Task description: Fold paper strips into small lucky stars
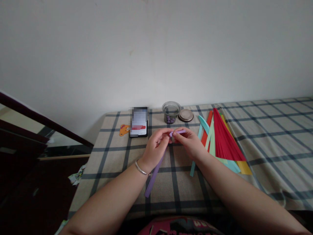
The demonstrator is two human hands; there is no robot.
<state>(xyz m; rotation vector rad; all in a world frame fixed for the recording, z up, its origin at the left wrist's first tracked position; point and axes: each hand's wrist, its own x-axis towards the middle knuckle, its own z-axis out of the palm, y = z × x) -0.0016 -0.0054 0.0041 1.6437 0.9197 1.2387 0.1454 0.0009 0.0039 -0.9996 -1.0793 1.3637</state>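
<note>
Between my two hands is a purple paper strip (154, 178), with a small fold or knot near its upper end. My left hand (157, 143) pinches it from the left, and the long tail hangs down past the wrist onto the cloth. Closed on the short end from the right is my right hand (189, 140). Just behind the hands stands a clear plastic tub (171, 112) with several small purple folded pieces at its bottom. Its round lid (186, 115) lies beside it on the right.
A fan of red paper strips (226, 140) lies right of my hands, over yellow, green, orange and light blue strips. Left of the tub a phone (139, 122) rests on a bear-shaped piece (124, 130). The checked tablecloth (110, 163) meets a wall behind; the table's edge drops at left.
</note>
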